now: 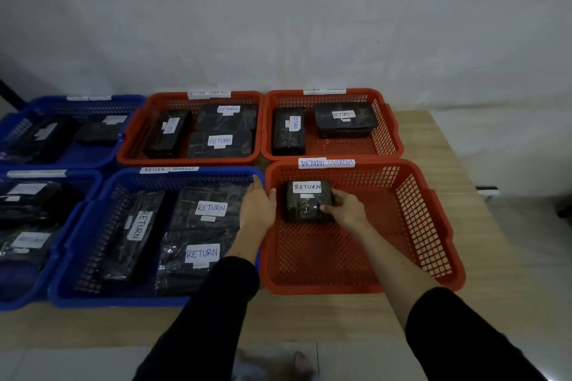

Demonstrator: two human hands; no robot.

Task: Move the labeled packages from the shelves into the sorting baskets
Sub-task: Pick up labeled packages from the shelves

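**Baskets filling, one package going down now**

Pale wall behind, a wooden table (427, 139) in front of you, covered with blue and red sorting baskets. Most already hold black wrapped packages marked RETURN: three in the near blue basket (93, 257), three in the far red basket (136, 133) beside it, two in the far right red basket (387, 120), and more in the blue ones at the left edge.

Your right hand (346, 210) has its fingers curled round the near end of a small black package (305, 201), which lies at the back left of the near red basket (418, 226), seemingly on its floor. Your left hand (257, 207) lies flat and relaxed, fingers straight, on the rims where the near blue and red baskets meet, holding nothing.

Judging by this, sorting is well advanced; this basket holds only its first package. No shelves are in view, so you cannot tell how many remain.
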